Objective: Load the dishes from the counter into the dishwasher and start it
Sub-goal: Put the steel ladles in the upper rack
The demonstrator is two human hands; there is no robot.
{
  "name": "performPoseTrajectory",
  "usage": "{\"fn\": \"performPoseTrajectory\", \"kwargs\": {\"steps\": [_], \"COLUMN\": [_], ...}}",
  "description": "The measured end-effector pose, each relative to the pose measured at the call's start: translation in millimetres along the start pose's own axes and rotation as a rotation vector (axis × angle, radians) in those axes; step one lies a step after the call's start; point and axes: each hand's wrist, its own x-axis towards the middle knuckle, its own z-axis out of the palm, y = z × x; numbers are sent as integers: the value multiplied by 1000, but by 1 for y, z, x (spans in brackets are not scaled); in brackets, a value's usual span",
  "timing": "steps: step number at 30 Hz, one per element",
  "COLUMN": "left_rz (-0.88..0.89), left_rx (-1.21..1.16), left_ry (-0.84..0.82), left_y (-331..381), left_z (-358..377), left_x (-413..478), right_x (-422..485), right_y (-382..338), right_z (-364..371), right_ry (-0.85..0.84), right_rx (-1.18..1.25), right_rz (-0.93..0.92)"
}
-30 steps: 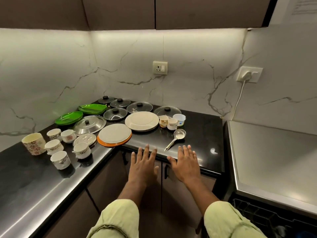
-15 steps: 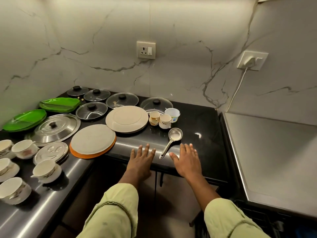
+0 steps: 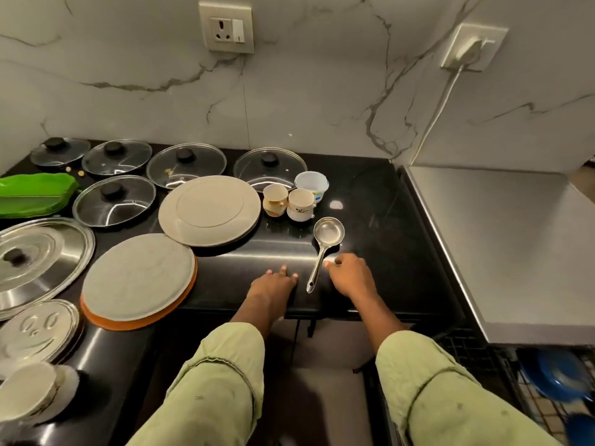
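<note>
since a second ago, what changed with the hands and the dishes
Both hands lay flat, fingers spread, at the counter edge. Now the left hand and right hand have curled fingers, the right's tips drawn beside the ladle handle; contact is unclear. Ladle, plates, cups and lids have not moved.

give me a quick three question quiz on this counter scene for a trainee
1. True or false: the ladle's handle lies between the left hand and the right hand.
2. How many glass lids are on the counter?
3. What rests on the orange plate? A. a pale plate B. a cup C. a fork

Key: 1 true; 2 five; 3 A
</note>
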Motion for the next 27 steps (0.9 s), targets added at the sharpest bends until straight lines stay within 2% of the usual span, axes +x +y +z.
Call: {"fn": "performPoseTrajectory", "kwargs": {"steps": [6,11,19,27], "left_rz": [42,47,50,4], "left_rx": [36,29,18,-41], "left_ry": [-19,-20,-27,1], "left_y": [-5,-7,-9,-5], "left_z": [-2,-1,-3,3], "left_x": [6,9,6,3], "right_x": [32,49,52,11], "right_y": [-15,-21,-12,19], "right_z": [22,36,37,23], "right_ry": [20,26,-56,-136], "right_rx": [341,433,591,774], "right_rz": [187,292,351,337]}}
